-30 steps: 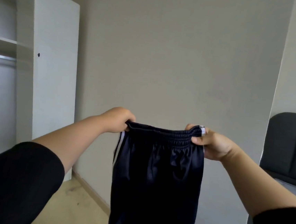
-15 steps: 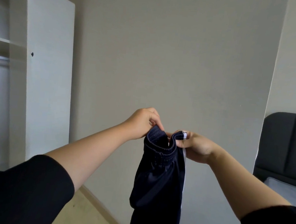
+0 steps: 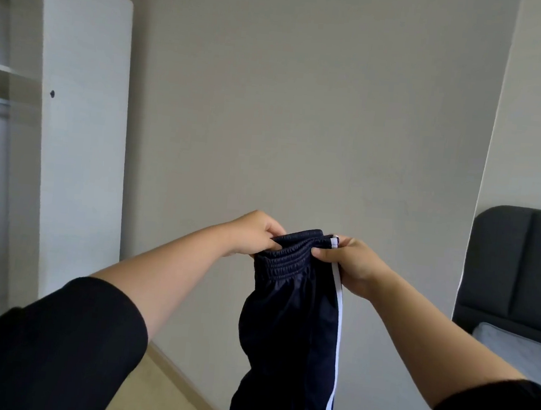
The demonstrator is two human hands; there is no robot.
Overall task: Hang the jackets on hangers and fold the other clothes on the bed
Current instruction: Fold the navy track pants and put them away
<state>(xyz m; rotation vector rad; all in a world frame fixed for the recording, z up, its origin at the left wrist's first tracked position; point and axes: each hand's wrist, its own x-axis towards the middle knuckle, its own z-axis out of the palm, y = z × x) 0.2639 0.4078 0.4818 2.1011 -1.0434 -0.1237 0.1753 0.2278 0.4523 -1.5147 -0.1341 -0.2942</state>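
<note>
here, the fingers of the left hand [image 3: 253, 234] and right hand [image 3: 351, 262] pinch the gathered elastic waistband of slick navy track pants with a white side stripe [image 3: 291, 322], held up in the air, halved lengthwise. to fold well, match the side seams, then lower the limp, slippery fabric flat onto the grey bed [image 3: 519, 352] at right.

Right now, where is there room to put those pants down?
Both hands, left hand and right hand, pinch the waistband of the navy pants in mid-air. The one bare patch in view is the grey mattress, bordered by the dark headboard and the right arm. The floor strip by the wardrobe is bare too.
</note>
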